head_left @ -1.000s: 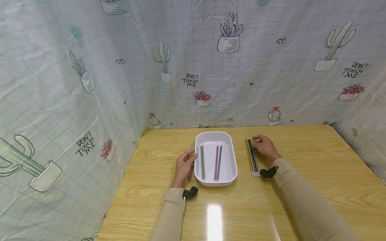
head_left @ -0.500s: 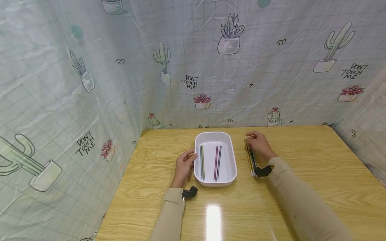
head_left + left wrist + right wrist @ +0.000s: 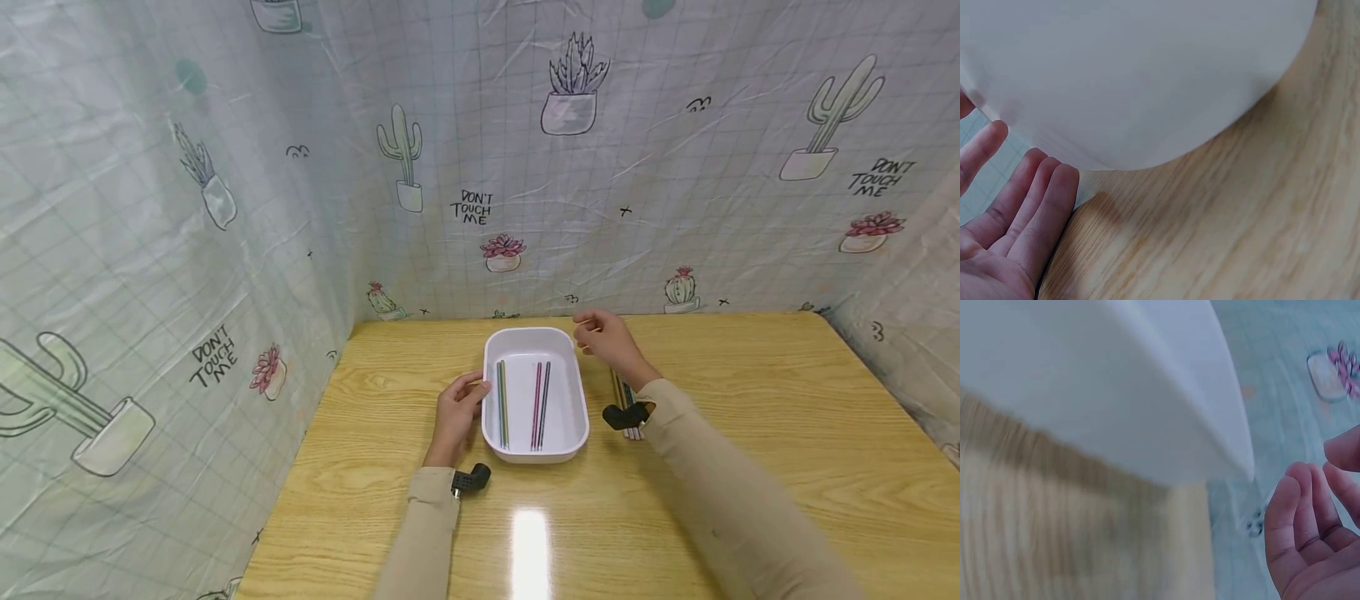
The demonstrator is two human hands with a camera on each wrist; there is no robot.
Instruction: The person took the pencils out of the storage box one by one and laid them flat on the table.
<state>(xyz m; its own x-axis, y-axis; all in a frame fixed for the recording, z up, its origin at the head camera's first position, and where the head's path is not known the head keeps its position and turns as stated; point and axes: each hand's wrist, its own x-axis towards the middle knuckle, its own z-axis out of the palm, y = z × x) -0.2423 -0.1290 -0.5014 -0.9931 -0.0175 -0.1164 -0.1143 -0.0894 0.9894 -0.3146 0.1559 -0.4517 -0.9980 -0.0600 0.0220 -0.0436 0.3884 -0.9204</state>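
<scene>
A white plastic tray (image 3: pixel 534 460) stands on the table. Inside lie pencils: a teal pencil (image 3: pixel 501 404) with a yellow-green pencil (image 3: pixel 506 408) on the left, a magenta pencil (image 3: pixel 536 404) with a dark pencil (image 3: pixel 545 404) on the right. My left hand (image 3: pixel 456 417) rests against the tray's left wall, its fingers nearly straight and the thumb at the rim. Beside the tray's far right corner hovers my right hand (image 3: pixel 611 343), fingers loosely bent; the right wrist view shows nothing between them. Several more pencils (image 3: pixel 618 390) lie right of the tray, partly hidden under the right forearm.
The wooden table (image 3: pixel 390 358) ends at a curtain (image 3: pixel 450 150) printed with potted cacti, which also rises along the left and right sides. Black wrist cameras sit on both arms; the right one (image 3: pixel 624 415) overlaps the loose pencils in the head view.
My right hand has moved left and away from me, from the loose pencils to the tray's far right corner. The left hand and the tray have stayed in place.
</scene>
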